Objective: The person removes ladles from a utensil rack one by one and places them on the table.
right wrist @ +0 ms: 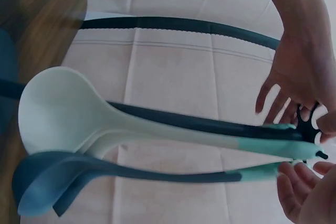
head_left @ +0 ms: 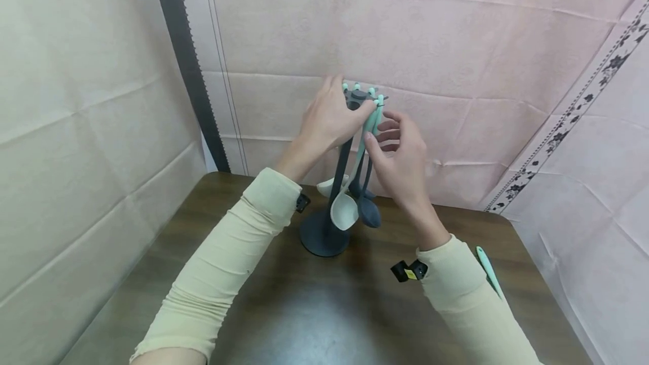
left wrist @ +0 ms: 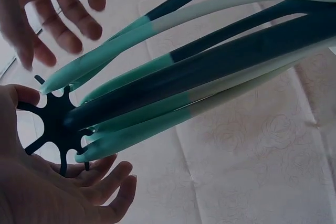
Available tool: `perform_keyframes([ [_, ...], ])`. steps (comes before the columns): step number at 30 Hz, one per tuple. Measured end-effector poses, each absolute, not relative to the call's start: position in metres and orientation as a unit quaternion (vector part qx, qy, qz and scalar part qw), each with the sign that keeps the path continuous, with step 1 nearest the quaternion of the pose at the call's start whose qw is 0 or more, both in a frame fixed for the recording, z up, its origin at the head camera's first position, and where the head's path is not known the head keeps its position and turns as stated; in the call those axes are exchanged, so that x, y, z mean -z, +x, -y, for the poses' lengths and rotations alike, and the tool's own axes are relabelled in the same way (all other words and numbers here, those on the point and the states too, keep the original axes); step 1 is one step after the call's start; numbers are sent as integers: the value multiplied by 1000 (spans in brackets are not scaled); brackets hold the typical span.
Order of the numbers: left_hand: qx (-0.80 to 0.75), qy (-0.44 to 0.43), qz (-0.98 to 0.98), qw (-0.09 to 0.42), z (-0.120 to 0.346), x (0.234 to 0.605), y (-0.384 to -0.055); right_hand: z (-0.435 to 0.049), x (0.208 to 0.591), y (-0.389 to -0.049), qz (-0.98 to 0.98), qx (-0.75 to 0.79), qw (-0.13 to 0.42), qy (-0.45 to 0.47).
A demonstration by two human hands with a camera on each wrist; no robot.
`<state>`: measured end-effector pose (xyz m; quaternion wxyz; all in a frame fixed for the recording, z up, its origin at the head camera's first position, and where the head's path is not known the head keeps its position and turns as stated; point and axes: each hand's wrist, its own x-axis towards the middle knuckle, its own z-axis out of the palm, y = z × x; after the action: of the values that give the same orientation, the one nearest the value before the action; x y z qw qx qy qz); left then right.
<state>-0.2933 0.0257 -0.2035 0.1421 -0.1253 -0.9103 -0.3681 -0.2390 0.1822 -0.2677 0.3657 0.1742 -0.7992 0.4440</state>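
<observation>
A dark utensil stand [head_left: 324, 236] with a round base and hooked top stands near the table's back edge. My left hand [head_left: 330, 118] grips its top, thumb at one hook and fingers around the far side. Several utensils with mint handle ends hang from the hooks. Among them are a white ladle [right wrist: 58, 111] and a dark blue ladle [right wrist: 42, 184]. Just right of the mint handles [head_left: 372, 120] is my right hand [head_left: 404, 165], fingers loosely bent. The left wrist view shows a gap between those fingers and the handles.
Partly under my right sleeve [head_left: 458, 286], another mint-handled utensil [head_left: 488, 268] lies on the brown wooden table [head_left: 284, 303]. Pale cloth [head_left: 456, 55] hangs close behind the stand and along both sides.
</observation>
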Motion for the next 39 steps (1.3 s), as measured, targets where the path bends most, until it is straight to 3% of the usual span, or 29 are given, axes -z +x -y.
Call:
perform_keyframes([
  [18,383,-145,900,152,-23,205,-295,-167,259,-262,796,-423,411,138],
  [39,387,-151,894,166,-25,208,-295,-176,249,-250,826,-436,336,121],
])
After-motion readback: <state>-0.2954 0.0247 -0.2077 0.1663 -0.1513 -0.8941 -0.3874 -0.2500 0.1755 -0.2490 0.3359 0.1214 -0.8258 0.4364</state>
